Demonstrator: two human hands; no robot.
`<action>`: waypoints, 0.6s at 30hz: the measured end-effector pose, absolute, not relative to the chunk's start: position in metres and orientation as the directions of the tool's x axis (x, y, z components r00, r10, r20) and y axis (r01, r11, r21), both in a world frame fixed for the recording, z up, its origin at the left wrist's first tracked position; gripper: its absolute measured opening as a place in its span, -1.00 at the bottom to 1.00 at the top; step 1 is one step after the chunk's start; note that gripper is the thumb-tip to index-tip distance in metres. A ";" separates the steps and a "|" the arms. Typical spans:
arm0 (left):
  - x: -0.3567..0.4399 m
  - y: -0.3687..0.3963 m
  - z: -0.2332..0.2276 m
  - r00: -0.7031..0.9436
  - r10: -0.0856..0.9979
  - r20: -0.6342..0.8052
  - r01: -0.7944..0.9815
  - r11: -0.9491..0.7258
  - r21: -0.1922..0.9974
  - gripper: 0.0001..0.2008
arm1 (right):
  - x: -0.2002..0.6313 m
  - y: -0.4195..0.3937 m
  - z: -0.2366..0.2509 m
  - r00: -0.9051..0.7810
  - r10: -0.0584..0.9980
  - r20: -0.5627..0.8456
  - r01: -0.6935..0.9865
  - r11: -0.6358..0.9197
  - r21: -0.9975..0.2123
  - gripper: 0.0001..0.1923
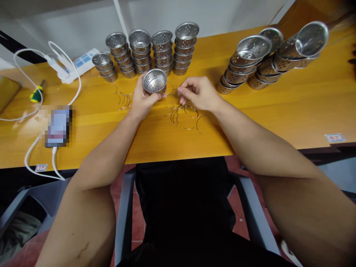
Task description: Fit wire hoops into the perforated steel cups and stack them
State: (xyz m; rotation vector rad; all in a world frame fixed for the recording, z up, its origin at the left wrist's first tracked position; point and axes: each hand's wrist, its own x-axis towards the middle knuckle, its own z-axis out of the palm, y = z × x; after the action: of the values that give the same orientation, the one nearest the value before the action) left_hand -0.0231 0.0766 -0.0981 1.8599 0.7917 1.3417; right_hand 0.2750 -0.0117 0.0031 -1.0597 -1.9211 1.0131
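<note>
My left hand (143,97) is wrapped round a perforated metal cup (155,82), its open top tilted toward me. To the right of the cup, my right hand (196,92) is closed, thumb and forefinger pinched together. Whatever lies in that pinch, if anything, is too small to make out. Below the right hand, several thin curved wires (182,118) are scattered on the wooden table (178,144). More curved wires (124,101) lie left of the cup, partly behind my left wrist.
Nested perforated cups (185,48) stand in several stacks along the back. Leaning stacks (246,61) are at the right. On the left are a power strip (80,66), a phone (58,126) on a white cable (55,159) and a green-yellow screwdriver (37,94).
</note>
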 end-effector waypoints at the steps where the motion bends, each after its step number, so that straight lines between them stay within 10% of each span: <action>1: -0.023 0.079 -0.102 0.271 0.799 0.536 0.068 -0.572 0.818 -0.13 | 0.275 -0.012 0.002 -0.410 0.887 0.212 0.354 0.369 -0.859 -0.16; 9: -0.030 0.095 -0.116 0.190 0.820 0.541 0.070 -0.561 0.825 -0.10 | 0.275 -0.020 0.008 -0.655 0.686 0.317 0.348 0.647 -0.678 -0.61; 18: -0.032 0.092 -0.115 0.236 0.806 0.543 0.129 -0.580 0.805 -0.09 | 0.253 -0.043 0.012 -0.873 0.441 0.210 0.216 0.733 -0.645 -0.63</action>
State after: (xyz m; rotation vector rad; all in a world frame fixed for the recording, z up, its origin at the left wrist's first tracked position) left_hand -0.0322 0.0916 -0.1147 1.8826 0.8555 1.3783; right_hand 0.2534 -0.0425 0.0124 -0.5084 -2.5866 0.8998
